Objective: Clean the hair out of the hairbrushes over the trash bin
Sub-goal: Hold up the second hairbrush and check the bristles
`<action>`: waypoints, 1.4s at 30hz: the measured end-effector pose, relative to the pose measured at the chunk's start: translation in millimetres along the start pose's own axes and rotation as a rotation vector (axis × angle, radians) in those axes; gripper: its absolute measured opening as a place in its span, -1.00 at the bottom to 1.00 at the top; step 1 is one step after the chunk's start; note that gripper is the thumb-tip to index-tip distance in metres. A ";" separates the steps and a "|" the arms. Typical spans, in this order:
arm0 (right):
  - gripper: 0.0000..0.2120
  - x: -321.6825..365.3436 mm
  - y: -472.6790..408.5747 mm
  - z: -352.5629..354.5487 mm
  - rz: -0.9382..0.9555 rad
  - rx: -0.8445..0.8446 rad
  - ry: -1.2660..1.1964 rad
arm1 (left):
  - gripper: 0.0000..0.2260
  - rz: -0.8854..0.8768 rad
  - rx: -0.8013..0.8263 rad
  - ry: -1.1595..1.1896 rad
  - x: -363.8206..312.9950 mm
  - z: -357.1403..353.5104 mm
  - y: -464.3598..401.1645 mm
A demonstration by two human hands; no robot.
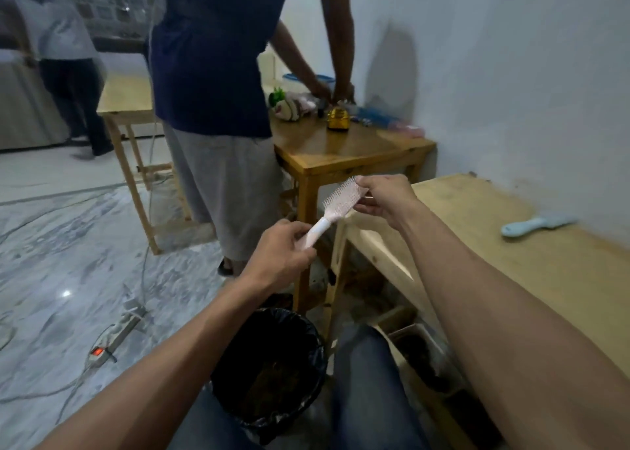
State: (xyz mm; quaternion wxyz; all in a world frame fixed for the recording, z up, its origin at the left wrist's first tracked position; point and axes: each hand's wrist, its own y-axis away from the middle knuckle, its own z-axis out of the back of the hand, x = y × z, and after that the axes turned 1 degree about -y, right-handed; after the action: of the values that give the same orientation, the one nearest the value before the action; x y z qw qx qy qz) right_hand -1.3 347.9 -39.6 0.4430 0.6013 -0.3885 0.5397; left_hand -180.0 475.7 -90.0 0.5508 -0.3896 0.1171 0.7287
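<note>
1. My left hand (283,245) grasps the handle of the pink hairbrush (332,209), raised above the trash bin (269,364).
2. My right hand (383,199) pinches the brush head.
3. A blue hairbrush (535,225) lies near the tabletop's (494,262) far right edge.

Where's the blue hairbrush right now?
In the head view, the blue hairbrush lies untouched on the pale wooden bench at the right, near the white wall.
</note>
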 end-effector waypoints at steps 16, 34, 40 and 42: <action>-0.94 25.8 24.3 273.5 0.034 -0.615 -0.013 | -0.73 -0.365 0.185 0.127 -178.4 -167.3 -53.4; -0.74 -12.9 -16.8 406.2 -0.123 -0.784 0.128 | -0.82 -0.438 0.393 0.098 -246.2 -291.4 -81.0; -0.75 -18.2 -36.1 408.7 -0.099 -0.837 0.268 | -0.74 -0.436 0.375 0.101 -243.7 -300.0 -91.9; -0.79 -19.5 -38.8 407.0 -0.095 -0.843 0.291 | -0.78 -0.454 0.369 0.088 -243.7 -299.8 -93.2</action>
State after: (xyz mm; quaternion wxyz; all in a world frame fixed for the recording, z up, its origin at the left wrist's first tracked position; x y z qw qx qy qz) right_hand 157.1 -28.0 -73.6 0.7236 0.3034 -0.4801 0.3923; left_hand 56.7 156.5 -96.6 0.7556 -0.3305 0.1814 0.5356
